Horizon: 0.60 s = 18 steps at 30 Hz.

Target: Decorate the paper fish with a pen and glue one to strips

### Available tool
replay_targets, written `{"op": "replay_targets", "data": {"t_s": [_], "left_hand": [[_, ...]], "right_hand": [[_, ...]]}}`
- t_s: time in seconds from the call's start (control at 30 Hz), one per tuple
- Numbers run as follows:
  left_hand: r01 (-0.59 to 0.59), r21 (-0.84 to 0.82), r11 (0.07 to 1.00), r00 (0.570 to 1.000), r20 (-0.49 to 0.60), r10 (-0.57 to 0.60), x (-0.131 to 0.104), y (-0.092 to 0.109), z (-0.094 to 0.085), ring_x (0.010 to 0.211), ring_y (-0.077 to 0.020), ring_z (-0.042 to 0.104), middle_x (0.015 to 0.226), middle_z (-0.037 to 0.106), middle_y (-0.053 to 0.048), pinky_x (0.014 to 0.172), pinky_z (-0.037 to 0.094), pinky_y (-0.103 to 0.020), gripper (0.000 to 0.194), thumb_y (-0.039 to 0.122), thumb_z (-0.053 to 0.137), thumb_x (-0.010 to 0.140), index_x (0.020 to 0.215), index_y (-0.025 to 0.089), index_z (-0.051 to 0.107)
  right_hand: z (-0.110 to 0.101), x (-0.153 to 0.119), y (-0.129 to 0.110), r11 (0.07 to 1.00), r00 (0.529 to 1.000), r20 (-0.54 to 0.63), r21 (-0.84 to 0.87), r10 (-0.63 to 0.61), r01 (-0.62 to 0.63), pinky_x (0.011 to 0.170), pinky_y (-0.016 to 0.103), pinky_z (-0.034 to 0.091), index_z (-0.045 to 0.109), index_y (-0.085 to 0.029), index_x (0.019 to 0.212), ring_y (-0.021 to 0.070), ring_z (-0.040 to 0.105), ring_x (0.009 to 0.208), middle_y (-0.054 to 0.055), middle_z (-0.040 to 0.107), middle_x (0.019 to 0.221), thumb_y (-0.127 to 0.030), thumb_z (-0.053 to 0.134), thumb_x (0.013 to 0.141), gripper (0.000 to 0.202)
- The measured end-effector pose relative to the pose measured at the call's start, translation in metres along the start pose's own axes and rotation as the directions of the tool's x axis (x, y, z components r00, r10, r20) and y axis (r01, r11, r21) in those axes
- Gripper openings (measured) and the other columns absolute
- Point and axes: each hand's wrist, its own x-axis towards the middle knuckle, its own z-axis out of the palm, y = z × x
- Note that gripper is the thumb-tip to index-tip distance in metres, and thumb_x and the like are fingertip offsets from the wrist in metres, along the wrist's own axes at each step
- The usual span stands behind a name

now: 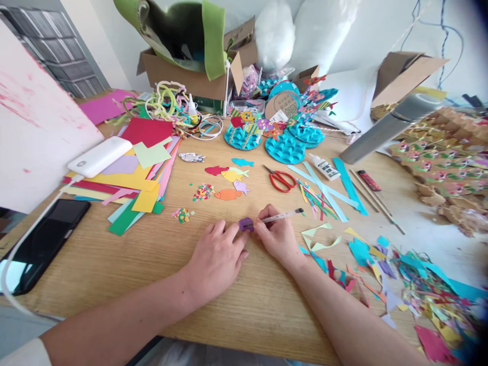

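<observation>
My right hand [280, 239] is closed around a pen [282, 216] with a clear barrel and a dark end cap. The pen's tip end points left, at a small purple piece of paper [244, 222] in front of me. My left hand [219, 256] rests on the table, its fingertips holding the left edge of that purple piece. Just beyond lie paper fish: an orange fish [227, 194], a lilac fish [241, 187], a yellow fish [231, 176], a red fish [216, 171] and a blue fish [243, 162].
Red-handled scissors [282, 180], a white glue bottle [325, 168] and paper strips [330, 193] lie ahead. Coloured sheets [147, 134], a power bank [99, 156] and a phone [46, 244] are left. Paper scraps [385, 274] spread right; blue egg-carton pieces [285, 146] stand behind.
</observation>
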Motion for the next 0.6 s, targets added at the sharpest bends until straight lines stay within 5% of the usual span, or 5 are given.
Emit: {"op": "replay_targets", "data": {"t_s": [0.6], "left_hand": [[0.005,-0.004,1.0,1.0,0.003,-0.005,0.0005,0.0007,-0.0013,0.097,-0.0256,0.048,0.111,0.058,-0.006,0.083,0.043,-0.042,0.03,0.03,0.054,0.091,0.12,0.024,0.057]], "right_hand": [[-0.0006,-0.0002,-0.0027,1.0,1.0,0.017,-0.008,0.008,-0.008,0.042,0.022,0.033,0.046,-0.023,0.067,0.0112,0.044,0.045,-0.006,0.047,0.052,-0.022,0.056,0.073,0.012]]}}
